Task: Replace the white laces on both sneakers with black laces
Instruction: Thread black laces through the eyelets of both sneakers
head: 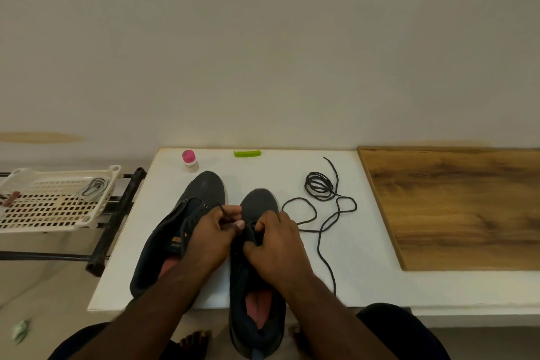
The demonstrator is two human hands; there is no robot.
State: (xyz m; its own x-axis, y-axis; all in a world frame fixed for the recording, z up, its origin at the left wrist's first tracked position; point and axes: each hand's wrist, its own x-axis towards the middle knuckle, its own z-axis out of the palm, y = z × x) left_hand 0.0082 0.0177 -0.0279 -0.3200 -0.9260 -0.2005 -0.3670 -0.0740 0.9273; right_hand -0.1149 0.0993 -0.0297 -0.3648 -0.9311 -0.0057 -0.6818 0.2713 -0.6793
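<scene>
Both sneakers sit unlaced on the tabletop [350,242]. The left hand [213,231] pinches a black lace [321,231] tip at the right sneaker [257,272]; the right hand [277,240] grips its tongue. Threading looks barely begun; the left sneaker [175,228] still waits.

Matt cloth, smooth board, wood grain and pale plastic in front of you.
You have two sneakers, the left sneaker [181,231] and the right sneaker [257,266], in dark matt woven cloth; the black lace [321,213] looks like dull braided cord. The white tabletop [350,257] is smooth and matt, the wooden board [455,207] shows brown grain with a slight sheen, the perforated tray [52,202] is cream plastic, and the rack [117,213] beneath it looks like dark metal.
</scene>
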